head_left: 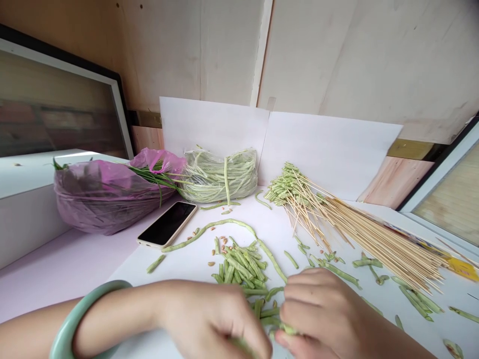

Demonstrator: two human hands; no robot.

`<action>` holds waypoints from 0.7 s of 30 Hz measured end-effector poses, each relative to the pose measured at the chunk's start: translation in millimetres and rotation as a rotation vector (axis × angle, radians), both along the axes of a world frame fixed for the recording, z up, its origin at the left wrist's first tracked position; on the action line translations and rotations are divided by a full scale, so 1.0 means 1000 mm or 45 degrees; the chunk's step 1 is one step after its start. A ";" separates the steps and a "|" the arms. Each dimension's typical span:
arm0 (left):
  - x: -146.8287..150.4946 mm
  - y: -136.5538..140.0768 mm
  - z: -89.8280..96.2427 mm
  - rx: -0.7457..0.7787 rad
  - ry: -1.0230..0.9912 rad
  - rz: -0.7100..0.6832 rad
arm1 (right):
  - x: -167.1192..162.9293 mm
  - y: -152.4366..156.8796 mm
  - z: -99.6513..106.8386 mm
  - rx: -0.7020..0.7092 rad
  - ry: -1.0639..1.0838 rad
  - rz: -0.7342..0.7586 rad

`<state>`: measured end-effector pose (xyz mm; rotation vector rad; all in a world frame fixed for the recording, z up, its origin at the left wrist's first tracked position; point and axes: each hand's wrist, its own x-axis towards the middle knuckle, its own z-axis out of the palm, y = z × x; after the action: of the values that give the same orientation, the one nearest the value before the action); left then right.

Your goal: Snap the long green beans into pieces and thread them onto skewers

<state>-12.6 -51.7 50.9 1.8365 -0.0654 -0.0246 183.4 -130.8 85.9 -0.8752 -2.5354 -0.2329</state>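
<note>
At the bottom middle, my left hand is closed, the wrist wearing a pale green bangle. A blurred bit of green bean shows between its fingers. My right hand pinches a piece of long green bean between thumb and fingers. Between and beyond the hands lies a pile of short bean pieces. One long bean curves across the table and runs up to my right knuckles; whether it continues into the grip is hidden.
A phone lies left of the pile. Behind are a purple plastic bag and a clear bag of long beans. Bean-loaded skewers and bare bamboo skewers lie at right. Bean scraps and brown seeds are scattered around.
</note>
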 end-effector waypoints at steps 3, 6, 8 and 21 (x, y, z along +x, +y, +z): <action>0.001 0.005 0.011 -0.360 0.155 0.468 | 0.004 0.008 -0.004 -0.068 0.089 -0.154; 0.006 0.013 0.007 -0.635 0.146 0.772 | 0.007 0.013 -0.010 -0.210 0.095 -0.328; 0.008 0.016 0.002 -0.703 0.139 0.835 | 0.008 0.015 -0.015 -0.296 0.072 -0.392; 0.009 0.012 0.005 -0.786 0.161 0.823 | 0.005 0.019 -0.032 -0.288 0.342 -0.173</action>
<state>-3.9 -39.7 55.8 1.1676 0.5526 0.3016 188.3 -111.6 53.8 -1.0869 -2.2830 0.1264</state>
